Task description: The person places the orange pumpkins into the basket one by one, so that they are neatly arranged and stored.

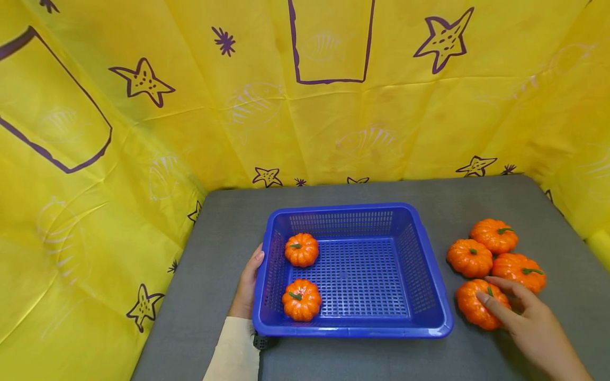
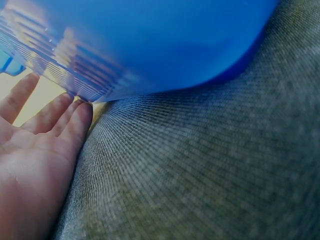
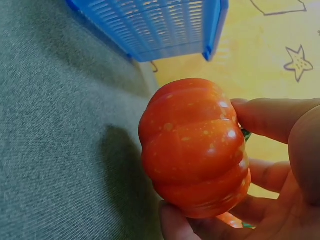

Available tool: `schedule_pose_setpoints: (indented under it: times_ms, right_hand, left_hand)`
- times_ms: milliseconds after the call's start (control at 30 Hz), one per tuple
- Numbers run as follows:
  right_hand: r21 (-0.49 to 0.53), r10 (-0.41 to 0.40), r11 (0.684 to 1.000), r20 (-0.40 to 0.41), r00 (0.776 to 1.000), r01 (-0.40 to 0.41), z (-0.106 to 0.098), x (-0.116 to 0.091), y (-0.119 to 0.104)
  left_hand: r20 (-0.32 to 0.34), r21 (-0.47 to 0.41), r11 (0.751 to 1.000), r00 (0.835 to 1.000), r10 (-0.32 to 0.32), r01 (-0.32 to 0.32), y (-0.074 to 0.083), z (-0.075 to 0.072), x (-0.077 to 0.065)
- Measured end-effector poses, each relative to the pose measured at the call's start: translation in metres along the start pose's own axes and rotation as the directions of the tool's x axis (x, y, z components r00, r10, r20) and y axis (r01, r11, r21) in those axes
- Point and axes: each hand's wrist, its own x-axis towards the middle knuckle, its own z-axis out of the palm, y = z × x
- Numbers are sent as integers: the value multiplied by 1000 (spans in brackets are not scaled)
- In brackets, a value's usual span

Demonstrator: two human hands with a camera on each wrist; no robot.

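Observation:
A small orange toy pumpkin (image 3: pixel 195 145) with a green stem is gripped by my right hand (image 1: pixel 531 317), thumb on one side and fingers round the other. In the right wrist view its shadow falls on the grey cloth beside it. My left hand (image 1: pixel 248 283) is at the left side of a blue plastic basket (image 1: pixel 352 332), and its extended fingertips touch the outer wall in the left wrist view. Inside the basket, along its left side, sit one pumpkin (image 1: pixel 302 250) at the back and another pumpkin (image 1: pixel 302 300) at the front.
Right of the basket, a left pumpkin (image 1: pixel 469 259), a back pumpkin (image 1: pixel 494 236) and a right pumpkin (image 1: pixel 519 271) cluster just beyond my right hand. A grey cloth-covered table (image 1: pixel 229 222) lies beneath everything. Yellow patterned sheeting (image 1: pixel 314 121) encloses the back and sides.

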Motion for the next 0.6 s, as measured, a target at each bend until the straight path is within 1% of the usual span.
schedule_pose_setpoints:
  times_ms: [300, 600]
  right_hand:
    - [35, -26, 999, -32, 999, 27, -2, 1, -3]
    - [49, -67, 996, -73, 995, 71, -2, 4, -10]
  left_hand:
    - [-16, -27, 999, 1000, -24, 23, -2, -1, 1]
    - [-12, -28, 999, 999, -37, 37, 2, 2, -1]
